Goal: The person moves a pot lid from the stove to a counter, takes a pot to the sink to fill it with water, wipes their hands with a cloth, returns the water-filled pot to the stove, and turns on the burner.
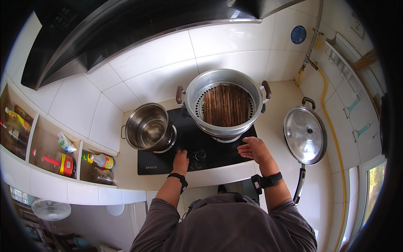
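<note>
My left hand (181, 161) reaches over the front of a black glass gas hob (220, 157), its fingertips down by the hob's surface. A control knob (200, 155) sits just to its right; what lies under the fingers is hidden. My right hand (254, 150) hovers above the hob's right front corner, fingers apart, holding nothing. Behind it, a large aluminium steamer pot (225, 127) stands on the right burner. Inside lies a round rack of brown slats (226, 105) over a perforated plate. An uncovered stainless steel pot (148, 126) rests on the left burner.
At right, a long-handled wok (322, 157) holds a domed metal lid (304, 134). A yellow gas hose (330, 126) runs along that wall, under hanging utensils (360, 132). A range hood (141, 34) overhangs the hob. Wall cubbies at left hold several bottles (63, 163).
</note>
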`<state>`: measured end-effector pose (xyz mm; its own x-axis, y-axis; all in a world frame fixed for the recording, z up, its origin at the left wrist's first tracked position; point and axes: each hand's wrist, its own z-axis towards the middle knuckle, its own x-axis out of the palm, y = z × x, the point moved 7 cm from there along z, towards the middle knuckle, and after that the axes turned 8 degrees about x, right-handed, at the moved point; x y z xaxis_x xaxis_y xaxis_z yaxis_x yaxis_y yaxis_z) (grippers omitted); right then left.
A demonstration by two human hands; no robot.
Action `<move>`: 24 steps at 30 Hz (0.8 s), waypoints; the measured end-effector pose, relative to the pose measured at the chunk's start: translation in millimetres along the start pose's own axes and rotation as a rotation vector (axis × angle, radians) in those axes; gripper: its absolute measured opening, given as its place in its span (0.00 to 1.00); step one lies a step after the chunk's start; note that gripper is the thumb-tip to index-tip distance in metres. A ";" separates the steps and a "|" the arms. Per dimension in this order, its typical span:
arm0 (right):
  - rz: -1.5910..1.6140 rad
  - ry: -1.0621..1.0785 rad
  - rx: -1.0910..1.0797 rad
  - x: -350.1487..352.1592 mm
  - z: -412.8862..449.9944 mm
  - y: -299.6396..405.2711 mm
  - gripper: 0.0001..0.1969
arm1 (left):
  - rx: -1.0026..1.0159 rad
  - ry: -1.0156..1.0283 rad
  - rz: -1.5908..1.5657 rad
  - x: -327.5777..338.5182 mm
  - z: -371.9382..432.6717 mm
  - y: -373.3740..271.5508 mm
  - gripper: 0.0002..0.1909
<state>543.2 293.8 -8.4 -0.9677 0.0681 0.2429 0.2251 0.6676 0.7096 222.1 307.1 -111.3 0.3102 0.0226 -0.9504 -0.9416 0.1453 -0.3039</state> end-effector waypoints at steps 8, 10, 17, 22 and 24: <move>-0.002 0.041 0.013 2.7 15.7 -5.9 0.13 | -0.088 0.059 0.016 -15.1 -0.9 -8.6 0.21; -0.014 0.075 0.055 16.9 20.4 -11.6 0.13 | -0.159 0.031 -0.004 -25.5 -8.4 -4.5 0.23; -0.200 0.275 0.204 102.8 44.2 -41.5 0.13 | -0.333 -0.180 -0.719 -50.8 -69.5 51.3 0.14; -0.377 0.507 0.184 188.5 39.3 -76.7 0.16 | -0.762 -0.531 -1.447 -82.0 -200.8 71.9 0.11; -0.453 0.590 0.213 210.6 30.8 -104.0 0.16 | -0.812 -0.694 -1.537 -87.6 -265.9 72.8 0.10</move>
<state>312.5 261.6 -51.4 -0.7257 -0.6121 0.3143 -0.2627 0.6686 0.6956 91.6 52.7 -67.9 0.6332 0.7220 0.2789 0.4167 -0.0143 -0.9089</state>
